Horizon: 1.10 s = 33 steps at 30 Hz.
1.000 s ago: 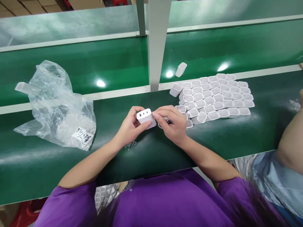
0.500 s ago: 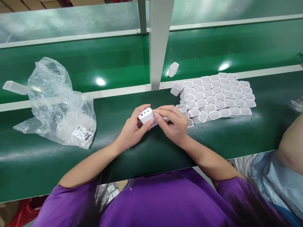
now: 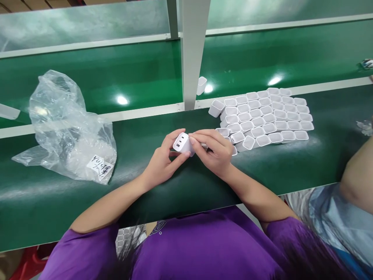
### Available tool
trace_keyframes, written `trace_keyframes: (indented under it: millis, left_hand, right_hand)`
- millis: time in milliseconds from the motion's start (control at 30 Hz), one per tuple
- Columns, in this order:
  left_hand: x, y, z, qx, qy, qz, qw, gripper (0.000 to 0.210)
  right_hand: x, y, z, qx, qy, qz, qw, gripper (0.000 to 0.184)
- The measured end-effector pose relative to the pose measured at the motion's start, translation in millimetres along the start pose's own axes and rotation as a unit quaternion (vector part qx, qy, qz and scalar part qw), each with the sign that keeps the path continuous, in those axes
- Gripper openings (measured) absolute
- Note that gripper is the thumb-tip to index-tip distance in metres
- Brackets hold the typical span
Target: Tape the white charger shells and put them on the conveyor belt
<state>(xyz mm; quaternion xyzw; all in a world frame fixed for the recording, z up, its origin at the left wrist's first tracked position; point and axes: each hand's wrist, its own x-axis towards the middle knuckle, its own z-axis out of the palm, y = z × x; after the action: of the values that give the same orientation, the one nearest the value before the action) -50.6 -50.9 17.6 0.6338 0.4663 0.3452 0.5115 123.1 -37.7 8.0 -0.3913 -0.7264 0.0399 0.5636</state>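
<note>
Charger (image 3: 187, 145): left hand (image 3: 162, 163) grasps its left side; right hand (image 3: 215, 151) touches its right edge, fingers pinched, grip contents unclear. Long axis slants; ports (image 3: 180, 141) upper-left.

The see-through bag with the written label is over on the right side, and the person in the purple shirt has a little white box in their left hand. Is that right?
Not quite: the head view shows the see-through bag on the left side. The left hand does have a little white box in it.
</note>
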Motion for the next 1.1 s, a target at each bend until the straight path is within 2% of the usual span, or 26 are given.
trace_keyframes:
  millis: [133, 333, 733, 900, 1100]
  left_hand:
    - [0.6, -4.0, -0.3, 0.029, 0.001, 0.04, 0.999, 0.056]
    - [1.7, -7.5, -1.5, 0.084, -0.001, 0.101, 0.991, 0.055]
    - [0.4, -5.2, -2.1, 0.131, 0.011, 0.137, 0.982, 0.052]
    - [0.4, -1.8, -4.4, 0.199, 0.032, 0.156, 0.967, 0.05]
    - [1.5, -3.1, -9.4, 0.316, 0.077, 0.191, 0.926, 0.054]
  right_hand:
    - [0.1, 1.1, 0.5, -0.012, 0.015, -0.04, 0.999, 0.013]
    - [-0.9, 2.1, 0.6, -0.047, 0.025, -0.066, 0.996, 0.012]
    - [-1.2, 1.0, 0.1, -0.041, 0.031, -0.067, 0.996, 0.012]
    - [0.2, 2.1, -1.2, -0.066, 0.013, -0.085, 0.994, 0.013]
    - [-4.7, 9.5, -5.4, -0.118, -0.062, -0.118, 0.984, 0.02]
